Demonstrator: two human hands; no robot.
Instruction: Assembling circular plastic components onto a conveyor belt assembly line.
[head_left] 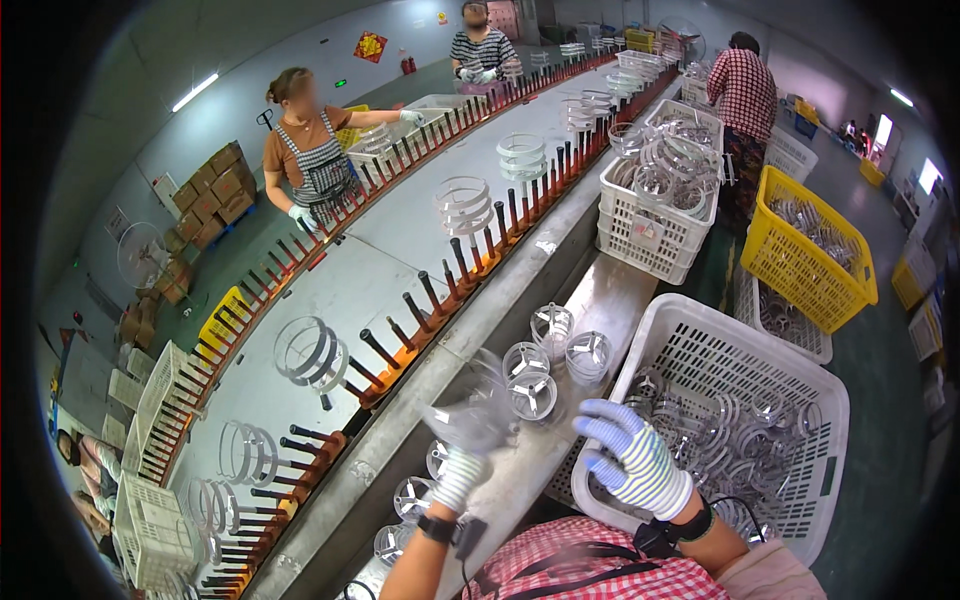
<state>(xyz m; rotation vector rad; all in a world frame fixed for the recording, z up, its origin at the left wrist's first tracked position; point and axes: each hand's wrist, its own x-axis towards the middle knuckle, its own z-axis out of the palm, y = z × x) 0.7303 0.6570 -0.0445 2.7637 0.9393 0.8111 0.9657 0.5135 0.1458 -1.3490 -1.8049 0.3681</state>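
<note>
My left hand (pixel 465 435), in a striped work glove, is smeared by motion over the metal ledge (pixel 612 290). A blurred clear shape is at its fingers; I cannot make out whether it is held. Just beyond stand several clear round plastic parts (pixel 532 396) with white three-spoked centres; more such parts (pixel 414 497) line the ledge beside my left wrist. My right hand (pixel 640 458), gloved in white with blue-tipped fingers, reaches over the near left rim of a white basket (pixel 835 420). Its fingers are stretched out and hold nothing visible. Clear plastic rings (pixel 715 435) fill the basket's bottom.
A curved conveyor carries black-handled pegs (pixel 420 305) and stacked clear rings (pixel 463 205). Ahead stands a heaped white crate (pixel 655 225); a yellow crate (pixel 808 250) sits at the right. Co-workers stand across the line (pixel 310 150), (pixel 485 50) and farther along my side (pixel 745 90).
</note>
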